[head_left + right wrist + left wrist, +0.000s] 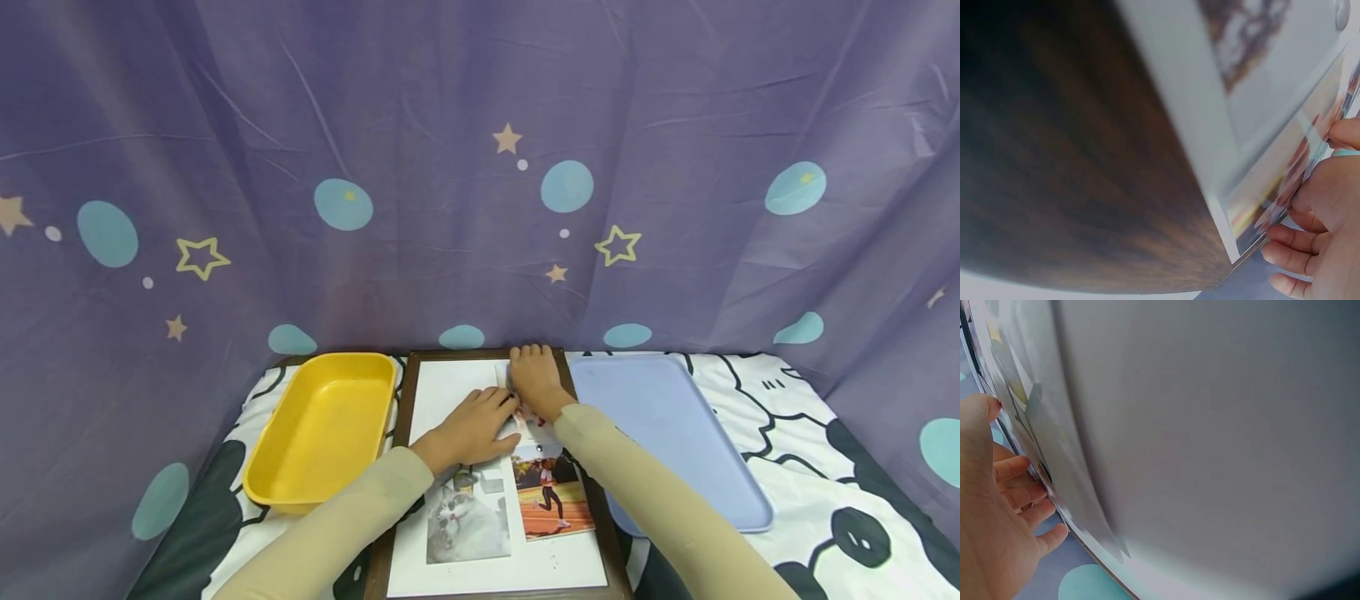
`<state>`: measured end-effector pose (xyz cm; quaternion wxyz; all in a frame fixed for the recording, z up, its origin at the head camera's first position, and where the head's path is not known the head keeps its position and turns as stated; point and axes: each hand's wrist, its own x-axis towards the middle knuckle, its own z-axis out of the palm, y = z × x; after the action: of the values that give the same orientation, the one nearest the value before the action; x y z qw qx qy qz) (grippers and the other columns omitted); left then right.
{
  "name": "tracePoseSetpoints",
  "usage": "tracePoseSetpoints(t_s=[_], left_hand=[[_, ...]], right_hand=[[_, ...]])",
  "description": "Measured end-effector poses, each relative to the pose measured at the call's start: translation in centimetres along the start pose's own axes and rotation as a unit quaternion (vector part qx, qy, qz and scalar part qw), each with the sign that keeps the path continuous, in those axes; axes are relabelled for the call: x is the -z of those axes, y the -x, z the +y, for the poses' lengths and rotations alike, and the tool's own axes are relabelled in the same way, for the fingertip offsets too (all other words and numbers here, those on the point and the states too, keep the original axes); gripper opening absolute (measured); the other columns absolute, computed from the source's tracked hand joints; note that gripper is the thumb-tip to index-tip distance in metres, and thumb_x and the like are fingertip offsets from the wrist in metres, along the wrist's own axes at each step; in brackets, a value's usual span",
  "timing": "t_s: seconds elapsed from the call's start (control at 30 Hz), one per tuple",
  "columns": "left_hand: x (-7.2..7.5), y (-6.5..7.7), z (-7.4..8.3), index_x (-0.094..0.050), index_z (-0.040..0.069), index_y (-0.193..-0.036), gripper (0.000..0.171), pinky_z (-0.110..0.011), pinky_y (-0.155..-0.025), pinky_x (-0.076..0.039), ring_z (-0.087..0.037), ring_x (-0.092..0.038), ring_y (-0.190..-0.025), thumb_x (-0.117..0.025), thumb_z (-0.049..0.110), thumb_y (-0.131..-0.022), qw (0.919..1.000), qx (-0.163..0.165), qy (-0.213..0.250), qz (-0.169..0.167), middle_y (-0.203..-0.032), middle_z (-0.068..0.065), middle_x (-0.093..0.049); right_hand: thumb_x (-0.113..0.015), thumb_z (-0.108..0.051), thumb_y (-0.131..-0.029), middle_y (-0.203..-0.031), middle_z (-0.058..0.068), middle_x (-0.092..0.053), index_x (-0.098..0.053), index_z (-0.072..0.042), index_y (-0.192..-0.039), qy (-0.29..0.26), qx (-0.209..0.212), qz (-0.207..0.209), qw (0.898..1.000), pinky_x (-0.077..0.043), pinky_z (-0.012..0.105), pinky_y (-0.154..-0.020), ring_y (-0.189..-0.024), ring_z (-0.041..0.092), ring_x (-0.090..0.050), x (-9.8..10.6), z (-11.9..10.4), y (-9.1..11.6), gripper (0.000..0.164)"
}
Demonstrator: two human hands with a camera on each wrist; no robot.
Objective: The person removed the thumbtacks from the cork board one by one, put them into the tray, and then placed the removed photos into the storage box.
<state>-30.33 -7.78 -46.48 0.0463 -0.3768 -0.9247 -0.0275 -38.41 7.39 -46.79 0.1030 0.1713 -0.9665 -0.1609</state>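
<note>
A white board in a brown frame lies in front of me, with photos on it. My left hand rests over its middle, fingers spread and fingertips at a partly covered photo in the upper right. At the board's top right corner, my right hand lies on that photo's upper part, its fingers lightly bent near the frame's edge; the right wrist view shows the fingertips along the photo. Below are a cat photo and a runner photo. A small shiny round piece sits above the runner.
A yellow tray stands left of the board, and a pale blue tray lies to its right, partly under my right sleeve. Beneath is a black-and-white patterned cloth. A purple curtain hangs right behind.
</note>
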Motion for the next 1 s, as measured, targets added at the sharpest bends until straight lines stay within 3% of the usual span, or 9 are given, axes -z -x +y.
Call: tracePoseSetpoints(t_s=[0.3,0.63,1.0], left_hand=[[0.09,0.08,-0.04,-0.048,0.006,-0.149,0.063,-0.048,-0.113,-0.042,-0.030,-0.045,-0.141,-0.049,0.048,-0.102,1.0000,0.005,0.003,-0.006,-0.149,-0.013,-0.051],[-0.09,0.00,-0.05,-0.048,0.005,-0.150,0.064,-0.048,-0.113,-0.042,-0.030,-0.045,-0.141,-0.048,0.048,-0.103,1.0000,0.004,-0.003,-0.007,-0.149,-0.013,-0.051],[-0.18,-0.10,-0.11,-0.046,0.007,-0.152,0.065,-0.048,-0.114,-0.041,-0.029,-0.044,-0.142,-0.047,0.050,-0.103,0.9999,0.007,-0.006,-0.013,-0.151,-0.012,-0.049]], right_hand=[[-0.062,-0.031,-0.101,-0.118,0.016,-0.066,-0.058,-0.002,-0.121,-0.004,-0.005,-0.017,1.000,-0.049,0.044,-0.100,-0.111,0.030,-0.062,0.42,-0.08,0.14,0.036],[-0.067,-0.028,-0.099,-0.116,0.015,-0.066,-0.060,-0.001,-0.118,-0.028,-0.003,-0.005,1.000,-0.050,0.045,-0.100,-0.111,0.031,-0.063,0.33,-0.09,0.10,0.034],[-0.062,-0.026,-0.102,-0.115,0.016,-0.064,-0.056,0.001,-0.120,-0.030,-0.007,-0.017,0.999,-0.051,0.045,-0.101,-0.110,0.031,-0.064,0.11,0.02,-0.06,0.034]])
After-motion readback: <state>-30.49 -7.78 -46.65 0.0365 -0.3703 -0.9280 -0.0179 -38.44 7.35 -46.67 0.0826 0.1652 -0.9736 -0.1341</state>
